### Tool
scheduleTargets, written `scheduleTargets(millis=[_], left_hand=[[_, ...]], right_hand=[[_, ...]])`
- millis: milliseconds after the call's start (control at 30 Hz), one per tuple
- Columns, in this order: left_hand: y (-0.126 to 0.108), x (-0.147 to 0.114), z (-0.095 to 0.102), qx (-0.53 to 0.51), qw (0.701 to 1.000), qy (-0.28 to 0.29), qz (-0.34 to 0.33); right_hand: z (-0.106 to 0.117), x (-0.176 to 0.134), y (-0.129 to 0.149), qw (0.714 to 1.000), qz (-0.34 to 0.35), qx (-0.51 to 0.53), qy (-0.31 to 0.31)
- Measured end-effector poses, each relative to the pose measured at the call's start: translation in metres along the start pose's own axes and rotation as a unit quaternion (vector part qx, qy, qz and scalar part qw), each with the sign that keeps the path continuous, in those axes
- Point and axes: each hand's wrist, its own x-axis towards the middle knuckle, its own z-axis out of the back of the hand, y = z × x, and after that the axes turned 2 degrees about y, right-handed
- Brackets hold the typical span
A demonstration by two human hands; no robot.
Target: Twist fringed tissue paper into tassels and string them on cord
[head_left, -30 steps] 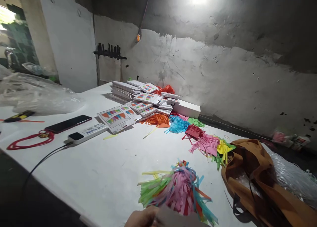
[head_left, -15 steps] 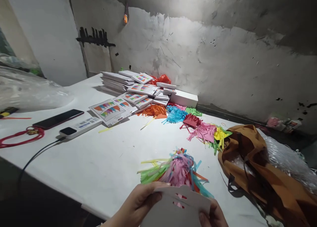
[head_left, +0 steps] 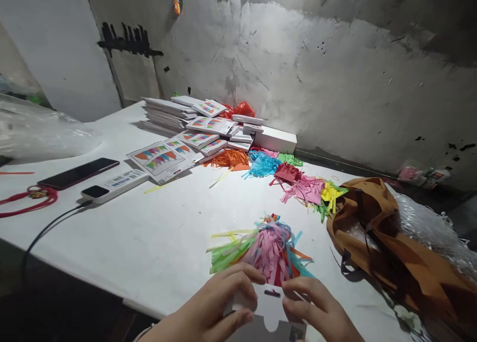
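Observation:
At the front edge of the table, a white card package (head_left: 269, 309) stands between my hands, with a dark hanging slot near its top and a rounded notch below. My left hand (head_left: 223, 299) is closed on its left side, thumb and fingers bent against the card. My right hand (head_left: 316, 302) grips the opposite side, its fingertips close to the slot. Just beyond the card lies a bunch of paper tassels (head_left: 274, 247) in pink, green, blue, yellow and orange. The lower part of the package runs out of view.
Stacked printed card packages (head_left: 167, 114) lie at the back, beside a white box (head_left: 278, 139). Bundles of coloured fringe (head_left: 303, 189) stretch to the right, towards a brown bag (head_left: 376, 222). Leftwards are a phone (head_left: 80, 173), a white corded device (head_left: 115, 185) and clear plastic (head_left: 40, 130).
The wide card edge with two slots now shows as a narrower top with one slot and a notch. Both hands have moved inward along it. The view has shifted slightly.

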Motion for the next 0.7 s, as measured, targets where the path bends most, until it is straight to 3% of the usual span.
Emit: scheduleTargets(millis=[133, 267, 433, 567, 700], left_hand=[[-0.001, 0.003, -0.008, 0.013, 1.0, 0.011, -0.009], [0.011, -0.001, -0.02, -0.035, 0.998, -0.045, -0.024], [0.031, -0.005, -0.041, -0.12, 0.976, -0.157, 0.091], [0.028, 0.004, -0.045, -0.215, 0.957, -0.121, 0.151], [0.022, 0.01, -0.045, -0.217, 0.955, -0.106, 0.17]], right_hand=[[0.002, 0.021, 0.007, 0.989, 0.03, -0.119, 0.078], [-0.002, 0.043, 0.021, 0.968, -0.048, -0.164, 0.186], [0.003, 0.053, 0.03, 0.958, -0.123, -0.15, 0.212], [0.015, 0.061, 0.031, 0.952, -0.17, -0.101, 0.234], [0.025, 0.071, 0.036, 0.946, -0.163, -0.082, 0.267]])
